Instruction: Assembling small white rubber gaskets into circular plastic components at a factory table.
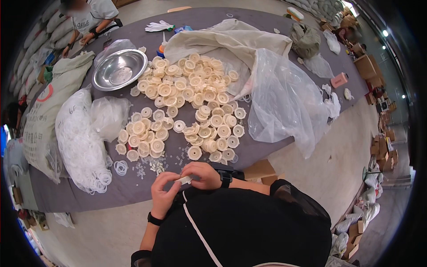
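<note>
Close to my body, at the table's near edge, both hands meet on one cream plastic part [184, 180], probably a round notched cap like those on the table; it is seen nearly edge-on. The fingers of my left hand [164, 192] pinch its left side, and my right hand [203, 175] is closed on its right side. Just beyond my fingers lie small cream pieces [157, 167] and tiny clear bits [141, 168]. A large heap of round cream plastic caps [191, 82] spreads across the table, with smaller clusters [149, 133] nearer me.
A steel bowl [119, 71], a bag of white rings [80, 140] and a woven sack [49, 120] stand left. Clear plastic sheeting [284, 102] covers the right side. A pink thread spool [339, 80] and a white glove [159, 26] lie farther off. Another person [95, 20] is at the far left.
</note>
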A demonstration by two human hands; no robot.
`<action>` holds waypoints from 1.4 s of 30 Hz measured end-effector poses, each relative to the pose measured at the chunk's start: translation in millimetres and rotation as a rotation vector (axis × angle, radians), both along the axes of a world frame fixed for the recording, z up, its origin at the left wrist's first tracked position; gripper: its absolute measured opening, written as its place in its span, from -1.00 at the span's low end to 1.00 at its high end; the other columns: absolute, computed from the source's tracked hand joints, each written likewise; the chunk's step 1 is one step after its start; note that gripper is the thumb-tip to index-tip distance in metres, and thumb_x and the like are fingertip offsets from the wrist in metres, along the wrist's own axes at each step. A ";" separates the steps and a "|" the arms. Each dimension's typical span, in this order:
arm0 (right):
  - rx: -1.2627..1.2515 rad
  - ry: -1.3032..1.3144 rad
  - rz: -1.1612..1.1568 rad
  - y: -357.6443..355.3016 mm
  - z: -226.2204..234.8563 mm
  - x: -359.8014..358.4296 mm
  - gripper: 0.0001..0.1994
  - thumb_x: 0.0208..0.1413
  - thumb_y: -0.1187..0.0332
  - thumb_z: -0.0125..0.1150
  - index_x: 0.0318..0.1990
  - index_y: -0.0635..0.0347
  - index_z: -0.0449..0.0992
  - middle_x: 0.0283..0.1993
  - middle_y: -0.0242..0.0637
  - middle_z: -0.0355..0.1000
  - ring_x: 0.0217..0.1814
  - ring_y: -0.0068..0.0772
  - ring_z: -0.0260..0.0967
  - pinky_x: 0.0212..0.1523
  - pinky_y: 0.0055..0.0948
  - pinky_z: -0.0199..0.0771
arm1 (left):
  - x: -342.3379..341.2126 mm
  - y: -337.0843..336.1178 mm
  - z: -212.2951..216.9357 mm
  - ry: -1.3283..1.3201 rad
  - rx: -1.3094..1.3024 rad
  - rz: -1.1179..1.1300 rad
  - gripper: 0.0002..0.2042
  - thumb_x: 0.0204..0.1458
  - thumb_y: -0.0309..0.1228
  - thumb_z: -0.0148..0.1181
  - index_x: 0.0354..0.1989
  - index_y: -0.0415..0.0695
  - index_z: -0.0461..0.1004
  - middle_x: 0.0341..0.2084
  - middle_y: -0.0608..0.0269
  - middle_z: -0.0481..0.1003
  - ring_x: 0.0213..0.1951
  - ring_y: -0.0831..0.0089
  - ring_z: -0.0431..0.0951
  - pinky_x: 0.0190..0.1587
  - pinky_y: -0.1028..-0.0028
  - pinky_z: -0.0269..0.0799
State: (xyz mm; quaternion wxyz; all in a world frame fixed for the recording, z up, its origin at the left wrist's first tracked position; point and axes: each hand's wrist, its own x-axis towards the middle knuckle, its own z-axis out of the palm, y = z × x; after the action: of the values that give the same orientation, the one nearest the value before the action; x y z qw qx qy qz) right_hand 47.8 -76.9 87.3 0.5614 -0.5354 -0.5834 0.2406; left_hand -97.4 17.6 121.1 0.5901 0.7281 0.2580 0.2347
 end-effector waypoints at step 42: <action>-0.143 -0.106 0.000 9.0 -26.0 11.5 -0.77 -0.30 0.43 0.22 -0.38 0.17 0.37 -0.45 -0.28 0.33 -0.39 -0.28 0.31 -0.39 -0.43 0.31 | 2.4 4.2 -35.7 0.041 0.056 0.058 -0.85 -0.26 -0.59 0.14 -0.44 -0.27 0.39 -0.44 0.21 0.40 -0.38 0.49 0.39 -0.30 0.57 0.27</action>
State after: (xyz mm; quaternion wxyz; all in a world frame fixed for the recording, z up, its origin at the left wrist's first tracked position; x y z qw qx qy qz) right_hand 59.3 -67.9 61.3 0.4902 -0.5861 -0.5935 0.2528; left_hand -95.1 21.7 85.4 0.5567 0.7414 0.2846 0.2438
